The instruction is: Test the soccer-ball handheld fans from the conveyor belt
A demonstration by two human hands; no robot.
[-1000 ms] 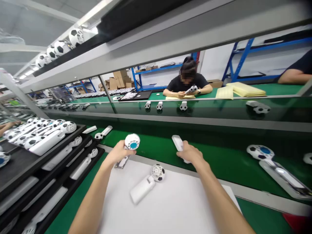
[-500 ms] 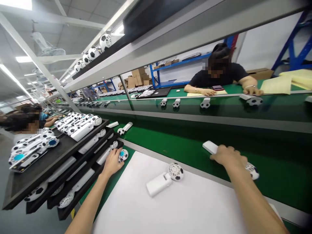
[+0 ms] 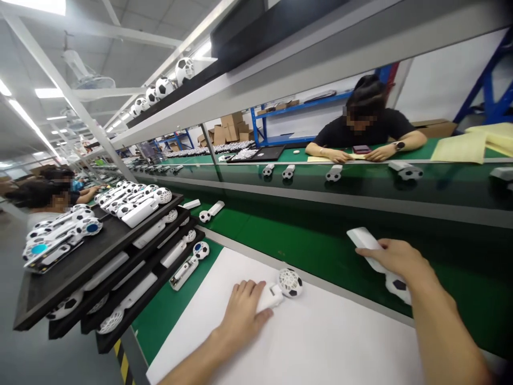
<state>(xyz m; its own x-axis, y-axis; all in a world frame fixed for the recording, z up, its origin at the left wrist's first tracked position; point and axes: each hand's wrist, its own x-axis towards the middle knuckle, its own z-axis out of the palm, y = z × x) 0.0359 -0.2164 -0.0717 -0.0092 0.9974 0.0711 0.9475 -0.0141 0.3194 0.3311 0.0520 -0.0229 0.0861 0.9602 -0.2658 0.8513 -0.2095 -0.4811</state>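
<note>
Your left hand lay palm-down on the white mat, fingers loosely spread and draped over the white handle of a football-patterned handheld fan; only the thumb side seemed to curl round the handle, so it looked more like a covering touch than a firm grip. The fan's round caged head poked out beyond your fingertips, pointing toward the green belt.

Your right hand was closed round a second fan out on the belt, fingers wrapped over the middle of it. Its white handle stuck out toward the upper left of your knuckles and its ball head showed below your wrist. I could not tell whether it was lifted clear or resting on the belt.

To your left stood a stack of black trays. The top tray carried a row of finished fans lying side by side, heads toward the far end, with another cluster near its front, some showing blue centres. The lower trays held more white fans, partly hidden under the tier above. One opened fan with a blue hub lay on the green surface just beside the stack's front corner.
</note>
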